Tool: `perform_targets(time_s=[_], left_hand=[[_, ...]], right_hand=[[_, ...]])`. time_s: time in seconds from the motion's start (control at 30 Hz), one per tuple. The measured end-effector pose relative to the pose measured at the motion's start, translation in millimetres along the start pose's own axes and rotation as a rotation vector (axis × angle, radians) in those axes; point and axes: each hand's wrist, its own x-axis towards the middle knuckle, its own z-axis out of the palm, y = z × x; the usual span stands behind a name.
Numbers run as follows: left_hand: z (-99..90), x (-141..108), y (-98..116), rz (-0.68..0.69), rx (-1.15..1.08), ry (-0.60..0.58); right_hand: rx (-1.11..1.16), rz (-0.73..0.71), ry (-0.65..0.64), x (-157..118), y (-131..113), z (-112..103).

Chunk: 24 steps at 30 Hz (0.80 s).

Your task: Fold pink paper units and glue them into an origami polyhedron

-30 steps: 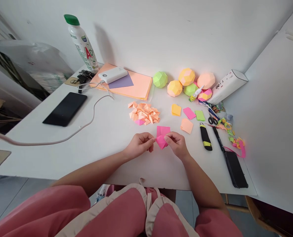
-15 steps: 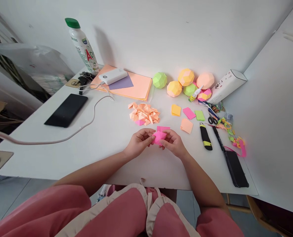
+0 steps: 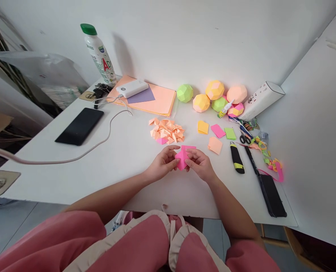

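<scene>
A pink folded paper piece (image 3: 181,159) is held between both hands above the white table's front half. My left hand (image 3: 164,163) pinches its left side with thumb and fingers. From the right, my right hand (image 3: 199,164) grips the other side, thumb on the near face. Just behind the fingers lies more pink paper (image 3: 191,147), partly hidden by the right hand. A heap of folded peach paper pieces (image 3: 168,131) sits beyond the left hand, with a pink piece (image 3: 162,141) at its near edge.
Small paper stacks in orange (image 3: 203,127), pink (image 3: 218,130), green (image 3: 229,133) and peach (image 3: 214,145) lie right of the heap. Paper balls (image 3: 214,90) stand by the wall. A cutter (image 3: 237,158), scissors (image 3: 244,139) and phone (image 3: 272,194) lie right; a cable (image 3: 99,141) crosses left.
The pink paper piece has turned in my fingers and now shows a taller, pointed shape with a crease down it. Both hands stay almost in place; the view has shifted slightly.
</scene>
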Motion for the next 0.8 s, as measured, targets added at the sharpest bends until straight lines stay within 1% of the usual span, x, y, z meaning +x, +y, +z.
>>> perform_targets(time_s=[0.13, 0.2, 0.4, 0.5, 0.67, 0.73, 0.8], left_hand=[[-0.1, 0.1, -0.2, 0.011, -0.061, -0.123], [0.4, -0.2, -0.7, 0.026, -0.071, -0.136], [0.7, -1.3, -2.1, 0.068, -0.049, -0.122], [-0.2, -1.5, -3.5, 0.101, -0.065, -0.09], [-1.8, -1.7, -7.2, 0.023, -0.007, -0.081], [-1.8, -1.0, -8.0, 0.016, 0.023, -0.048], [-1.4, 0.2, -7.9, 0.028, 0.006, -0.03]], right_hand=[[0.003, -0.029, 0.027, 0.1, -2.2, -1.0], [-0.015, -0.019, 0.025, 0.0, -2.2, -1.7], [-0.05, 0.021, 0.021, -1.3, -3.7, -1.7], [-0.034, 0.021, 0.02, -1.4, -4.8, -1.2], [-0.045, 0.017, 0.015, -1.7, 0.0, -2.0], [-0.04, 0.01, 0.014, -2.0, 3.1, -3.0], [-0.039, 0.0, 0.016, -2.3, 4.7, -3.7]])
